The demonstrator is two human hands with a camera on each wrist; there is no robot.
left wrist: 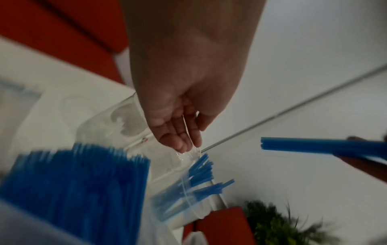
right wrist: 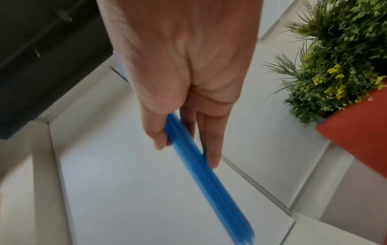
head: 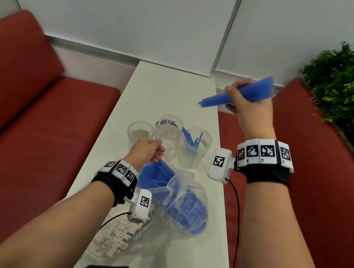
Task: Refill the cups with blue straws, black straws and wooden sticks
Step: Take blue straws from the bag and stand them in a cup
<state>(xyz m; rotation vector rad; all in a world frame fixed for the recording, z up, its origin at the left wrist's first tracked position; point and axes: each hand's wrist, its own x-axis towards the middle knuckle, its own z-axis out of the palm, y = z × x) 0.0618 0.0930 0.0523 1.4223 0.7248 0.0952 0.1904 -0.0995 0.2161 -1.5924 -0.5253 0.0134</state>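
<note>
Right hand (head: 249, 107) clamps straws (head: 236, 94) mid-length; I judge them light, slick, prone to fanning, so grip stays central. Left hand (head: 146, 150) pinches bag (head: 184, 201) edge.

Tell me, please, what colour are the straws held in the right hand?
Blue straws, clearest in the head view.
</note>
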